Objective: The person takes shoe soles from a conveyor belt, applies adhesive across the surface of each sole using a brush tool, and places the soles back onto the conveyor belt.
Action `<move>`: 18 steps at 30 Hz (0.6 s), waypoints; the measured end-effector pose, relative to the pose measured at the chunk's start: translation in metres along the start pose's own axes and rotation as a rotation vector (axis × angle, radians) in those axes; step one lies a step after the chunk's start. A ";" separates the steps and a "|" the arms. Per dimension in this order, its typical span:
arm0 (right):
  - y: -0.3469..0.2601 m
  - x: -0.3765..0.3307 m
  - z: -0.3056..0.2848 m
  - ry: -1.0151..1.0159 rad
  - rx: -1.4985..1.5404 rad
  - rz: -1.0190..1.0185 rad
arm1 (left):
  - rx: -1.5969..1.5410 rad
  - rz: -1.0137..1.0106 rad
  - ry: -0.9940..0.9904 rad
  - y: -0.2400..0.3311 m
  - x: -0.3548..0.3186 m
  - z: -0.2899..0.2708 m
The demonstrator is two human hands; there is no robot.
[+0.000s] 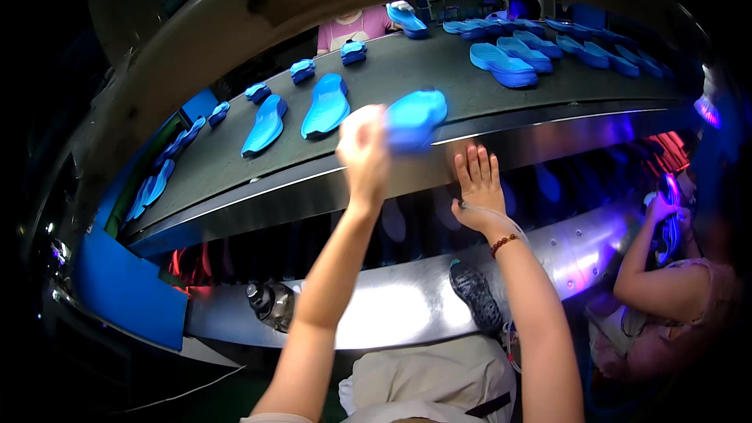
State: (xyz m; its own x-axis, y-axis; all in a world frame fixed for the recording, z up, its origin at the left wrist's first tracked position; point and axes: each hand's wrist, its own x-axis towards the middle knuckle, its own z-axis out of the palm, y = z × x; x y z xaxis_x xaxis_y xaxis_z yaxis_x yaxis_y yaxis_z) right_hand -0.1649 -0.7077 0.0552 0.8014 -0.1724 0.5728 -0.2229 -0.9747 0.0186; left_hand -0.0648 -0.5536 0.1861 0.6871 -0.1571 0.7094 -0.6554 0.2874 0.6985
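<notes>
Smeared by motion, a blue shoe sole (417,119) is held in my left hand (365,145) above the near edge of the conveyor belt (411,66). The fingers of that hand are closed around one end of it. My right hand (480,186) lies flat with fingers stretched out against the belt's metal side rail (423,158), holding nothing. A thin clear cord and a beaded bracelet (504,244) are at that wrist. On the belt just left of my left hand lie two blue soles, the nearer one (326,106) beside another (265,125).
Several stacked blue soles (505,63) lie at the belt's far right. Below the rail, a steel shelf (399,305) bears a dark speckled sole (475,296) and a dark bottle (270,305). One co-worker (356,27) handles a sole across the belt; another (666,290) sits at right.
</notes>
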 end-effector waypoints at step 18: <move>-0.058 -0.179 -0.114 0.180 1.807 0.970 | -1.159 -1.433 -0.293 0.016 -0.281 -0.100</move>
State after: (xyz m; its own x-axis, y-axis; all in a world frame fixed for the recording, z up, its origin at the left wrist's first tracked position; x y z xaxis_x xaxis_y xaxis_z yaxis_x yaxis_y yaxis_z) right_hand -0.3589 -0.6044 0.0444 0.7075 -0.7053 -0.0452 0.3224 0.3790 -0.8674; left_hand -0.2371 -0.4100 -0.0118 0.3008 -0.9312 -0.2057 0.8986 0.2046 0.3881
